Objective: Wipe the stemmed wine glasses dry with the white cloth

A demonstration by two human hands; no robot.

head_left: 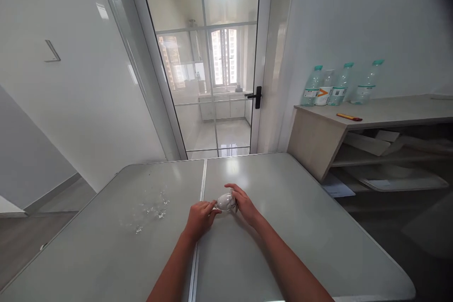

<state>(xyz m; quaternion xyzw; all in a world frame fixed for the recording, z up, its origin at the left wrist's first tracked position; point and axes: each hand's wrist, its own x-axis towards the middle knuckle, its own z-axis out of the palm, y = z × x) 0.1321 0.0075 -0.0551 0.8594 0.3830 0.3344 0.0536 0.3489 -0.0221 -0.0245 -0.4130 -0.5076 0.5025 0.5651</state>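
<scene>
Between my hands, just above the grey table (283, 226), is a small white rounded object (224, 202) with a shiny surface, seemingly in clear plastic wrap; its exact kind I cannot make out. My left hand (201, 219) pinches its left end between thumb and fingers. On the other side, my right hand (245, 203) grips the right end, with the index finger stretched over the top. Crumpled bits of clear plastic (155, 210) lie scattered on the table's left half.
A metal seam (203, 179) divides the tabletop. To the right stands a wooden shelf unit (314, 137) bearing several clear plastic bottles (339, 87) and a yellow-red utility knife (349, 117). Beyond the table's far edge is a glass door (226, 127) with a black handle (257, 97).
</scene>
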